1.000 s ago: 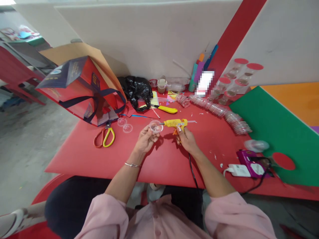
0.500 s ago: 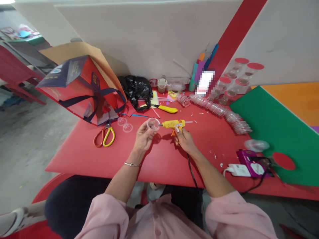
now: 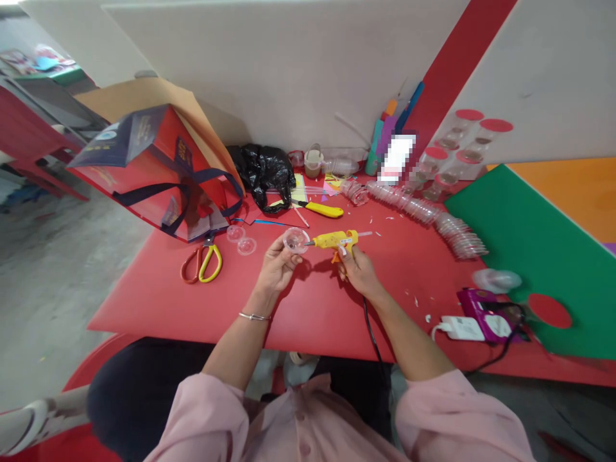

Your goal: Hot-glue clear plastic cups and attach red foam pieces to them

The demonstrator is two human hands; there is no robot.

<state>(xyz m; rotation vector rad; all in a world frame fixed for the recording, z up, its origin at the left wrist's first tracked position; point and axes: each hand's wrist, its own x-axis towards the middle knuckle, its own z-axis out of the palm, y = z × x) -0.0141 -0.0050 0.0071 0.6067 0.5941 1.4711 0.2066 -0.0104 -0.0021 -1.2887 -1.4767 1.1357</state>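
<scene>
My left hand (image 3: 279, 263) pinches a small clear plastic cup (image 3: 296, 240) by its side, its round opening facing up toward me. In my right hand (image 3: 357, 266) is a yellow hot glue gun (image 3: 333, 240), fingers wrapped round its handle near the orange trigger. The metal nozzle points left and meets the right edge of the cup; whether it touches I cannot tell. A clear glue stick (image 3: 366, 233) juts from the back of the gun, and its black cord (image 3: 369, 327) runs down over the table edge.
Scissors (image 3: 210, 263) and two clear domes (image 3: 247, 246) lie left, before a red and blue bag (image 3: 158, 173). Behind are a black plastic bag (image 3: 264, 173) and a yellow cutter (image 3: 323, 210). Nested clear cups (image 3: 414, 208), a green board (image 3: 534, 256) and a purple power box (image 3: 488, 317) are right.
Almost nothing differs. The cup in my left hand looks very slightly turned, while the glue gun stays at its edge.
</scene>
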